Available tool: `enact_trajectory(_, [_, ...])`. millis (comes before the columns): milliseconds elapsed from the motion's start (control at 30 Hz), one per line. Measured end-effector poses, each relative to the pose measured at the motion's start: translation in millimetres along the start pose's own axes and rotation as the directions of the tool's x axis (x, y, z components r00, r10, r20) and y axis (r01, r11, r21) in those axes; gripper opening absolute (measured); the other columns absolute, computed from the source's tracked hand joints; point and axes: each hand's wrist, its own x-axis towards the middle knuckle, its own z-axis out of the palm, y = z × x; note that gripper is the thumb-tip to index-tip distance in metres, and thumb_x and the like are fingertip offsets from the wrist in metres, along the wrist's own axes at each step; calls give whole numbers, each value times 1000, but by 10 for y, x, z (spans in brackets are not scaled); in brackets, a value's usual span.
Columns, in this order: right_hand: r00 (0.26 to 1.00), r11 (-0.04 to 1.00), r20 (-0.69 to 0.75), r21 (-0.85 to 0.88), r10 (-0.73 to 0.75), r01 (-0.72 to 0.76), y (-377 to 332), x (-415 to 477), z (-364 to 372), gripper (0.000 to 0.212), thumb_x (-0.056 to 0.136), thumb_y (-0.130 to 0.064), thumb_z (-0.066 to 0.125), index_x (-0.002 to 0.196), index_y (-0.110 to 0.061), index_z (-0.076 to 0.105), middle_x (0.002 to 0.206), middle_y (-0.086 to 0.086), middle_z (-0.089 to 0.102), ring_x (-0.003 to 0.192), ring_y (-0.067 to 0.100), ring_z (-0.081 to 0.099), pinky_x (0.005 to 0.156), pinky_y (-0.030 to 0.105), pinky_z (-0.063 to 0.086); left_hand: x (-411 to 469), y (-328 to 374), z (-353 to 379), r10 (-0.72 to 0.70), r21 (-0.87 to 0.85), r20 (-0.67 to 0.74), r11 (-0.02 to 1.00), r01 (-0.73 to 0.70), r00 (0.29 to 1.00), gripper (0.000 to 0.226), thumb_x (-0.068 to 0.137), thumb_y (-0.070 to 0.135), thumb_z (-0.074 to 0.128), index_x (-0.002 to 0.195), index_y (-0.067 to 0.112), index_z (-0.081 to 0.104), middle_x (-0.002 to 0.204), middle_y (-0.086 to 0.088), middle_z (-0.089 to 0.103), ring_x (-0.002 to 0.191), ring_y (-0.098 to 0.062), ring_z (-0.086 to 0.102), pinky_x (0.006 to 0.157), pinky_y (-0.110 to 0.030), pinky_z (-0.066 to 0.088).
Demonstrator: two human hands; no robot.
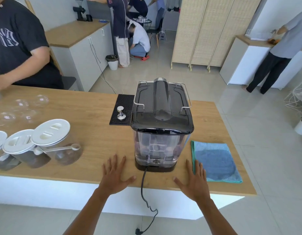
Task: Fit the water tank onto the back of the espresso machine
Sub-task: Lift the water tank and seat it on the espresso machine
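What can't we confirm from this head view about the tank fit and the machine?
- Water tank seating: its joint with the espresso machine is hidden under the tank lid and behind the tank itself.
- Machine front: faces away, hidden by its own body.
- Power cord: its plug end lies near the frame's bottom edge, too small to tell whether it is connected.
- Left hand and right hand: palms face down, undersides unseen.

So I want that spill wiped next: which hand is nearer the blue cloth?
Right. The right hand lies flat on the counter with its fingertips at the blue cloth's left edge; the left hand is beyond the espresso machine.
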Motion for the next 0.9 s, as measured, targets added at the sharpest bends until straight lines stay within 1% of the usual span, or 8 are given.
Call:
enact_trajectory(67, [1000, 1000, -29, -6, 11, -11, 17, -18, 23, 116, 71, -95, 19, 161, -21, 15, 167, 25, 8, 154, 42, 6, 124, 54, 11, -3, 0, 29, 12, 50, -30, 999, -11, 999, 131, 54, 103, 1, 162, 29, -7, 169, -14, -20, 155, -41, -12, 122, -62, -3])
enact_trajectory(100, [1000, 1000, -4, -22, 11, -11, 16, -11, 85, 117, 71, -95, 19, 160, -20, 18, 166, 25, 9, 153, 42, 7, 124, 54, 12, -11, -45, 73, 12, 63, -21, 998, -10, 1000, 130, 55, 103, 1, 162, 29, -5, 169, -14, -18, 155, -40, -11, 122, -61, -3])
enact_trajectory(167, [1000, 999, 21, -40, 8, -7, 18, -27, 142, 117, 72, -95, 19, 160, -18, 20, 166, 25, 10, 153, 42, 8, 124, 55, 12, -43, -90, 144, 17, 61, -27, 998, -15, 999, 127, 59, 102, 5, 162, 29, 0, 169, -14, -14, 156, -40, -8, 123, -60, -2])
enact_trajectory(267, [1000, 1000, -22, -25, 7, -8, 29, -33, 144, 114, 75, -93, 20, 160, -16, 22, 166, 25, 12, 154, 41, 9, 123, 55, 11, -39, -108, 159, 44, 45, -77, 998, -40, 996, 122, 66, 100, 11, 163, 27, 9, 170, -15, -6, 156, -41, -1, 123, -60, 3])
enact_trajectory(400, [1000, 999, -20, -34, -1, 1, 46, 0, 144, 113, 77, -93, 20, 160, -16, 21, 166, 24, 11, 154, 40, 7, 124, 55, 11, -43, -103, 144, 64, 67, -76, 996, -59, 995, 120, 68, 100, 11, 163, 27, 7, 170, -15, -7, 156, -38, -4, 124, -58, 1])
enact_trajectory(633, [999, 999, -39, -35, -4, 3, 68, -10, 162, 111, 79, -91, 26, 161, -18, 16, 167, 22, 6, 155, 38, 2, 125, 53, 8, -33, -130, 181, 66, 72, -88, 996, -60, 994, 114, 73, 97, 19, 162, 25, 17, 170, -17, 2, 156, -40, 6, 123, -61, 9])
enact_trajectory(733, [998, 999, -57, -39, -7, 5, 93, 5, 189, 110, 79, -91, 27, 161, -18, 17, 167, 22, 7, 155, 38, 3, 125, 53, 8, -25, -134, 188, 70, 83, -86, 995, -62, 994, 115, 73, 97, 18, 162, 25, 16, 169, -17, 1, 156, -40, 5, 123, -61, 9])
enact_trajectory(900, [1000, 999, -25, -43, 5, -6, 75, -3, 175, 112, 77, -92, 24, 161, -18, 15, 167, 22, 5, 155, 37, 1, 124, 52, 5, -20, -133, 189, 66, 96, -74, 994, -59, 995, 116, 72, 98, 16, 163, 25, 14, 169, -17, -1, 156, -40, 3, 124, -61, 8])
